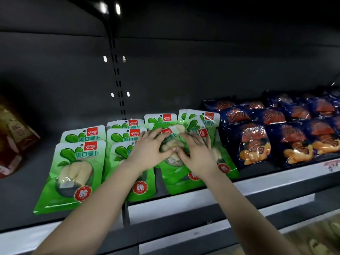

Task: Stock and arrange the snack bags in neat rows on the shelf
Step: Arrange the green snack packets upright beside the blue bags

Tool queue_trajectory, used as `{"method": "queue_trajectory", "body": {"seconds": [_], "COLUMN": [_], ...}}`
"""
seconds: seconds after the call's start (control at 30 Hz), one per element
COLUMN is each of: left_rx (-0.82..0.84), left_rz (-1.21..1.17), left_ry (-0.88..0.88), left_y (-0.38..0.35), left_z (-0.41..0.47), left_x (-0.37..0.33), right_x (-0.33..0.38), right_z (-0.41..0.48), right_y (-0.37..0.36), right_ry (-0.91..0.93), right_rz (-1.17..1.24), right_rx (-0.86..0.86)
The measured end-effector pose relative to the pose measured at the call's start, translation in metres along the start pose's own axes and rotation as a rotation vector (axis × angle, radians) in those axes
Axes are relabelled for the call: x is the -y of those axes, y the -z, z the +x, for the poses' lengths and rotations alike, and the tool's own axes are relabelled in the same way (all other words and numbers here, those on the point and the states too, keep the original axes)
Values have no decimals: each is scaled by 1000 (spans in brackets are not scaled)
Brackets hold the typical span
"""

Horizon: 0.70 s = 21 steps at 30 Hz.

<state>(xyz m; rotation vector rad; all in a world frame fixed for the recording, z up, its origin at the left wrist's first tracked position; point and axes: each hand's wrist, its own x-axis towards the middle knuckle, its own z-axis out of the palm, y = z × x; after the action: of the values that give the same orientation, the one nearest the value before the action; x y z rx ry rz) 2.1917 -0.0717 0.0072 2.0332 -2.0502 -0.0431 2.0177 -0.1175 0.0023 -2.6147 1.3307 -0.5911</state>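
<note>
Green radish snack bags lie in rows on the dark shelf (24,196). One row starts with a front bag (73,173) at the left, and a second row (127,137) lies beside it. In the middle, a loose pile of green bags (176,170) lies askew. My left hand (149,151) and my right hand (195,153) both rest on top of this pile, fingers spread flat and thumbs nearly touching. More green bags (202,116) stand behind the pile.
Dark blue snack bags (253,144) fill the shelf to the right in several rows. A red and brown package (12,140) lies at the far left. The shelf's white front rail (276,183) runs below the bags. A slotted upright (117,83) is on the back wall.
</note>
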Motion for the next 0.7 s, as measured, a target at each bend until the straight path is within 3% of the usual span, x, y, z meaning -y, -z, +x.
{"method": "queue_trajectory", "body": {"seconds": [0.23, 0.53, 0.7], "left_rx": [-73, -316, -352], "left_rz": [-72, -281, -321], "left_ry": [9, 235, 153], "left_y": [2, 4, 5], "left_z": [-2, -1, -2], "left_x": [-1, 2, -1], "right_x": [4, 1, -1], "right_z": [-1, -1, -1], "right_y": [0, -5, -2], "right_ry": [9, 27, 75], "right_rz": [29, 192, 239], "right_rx": [-24, -224, -233]}}
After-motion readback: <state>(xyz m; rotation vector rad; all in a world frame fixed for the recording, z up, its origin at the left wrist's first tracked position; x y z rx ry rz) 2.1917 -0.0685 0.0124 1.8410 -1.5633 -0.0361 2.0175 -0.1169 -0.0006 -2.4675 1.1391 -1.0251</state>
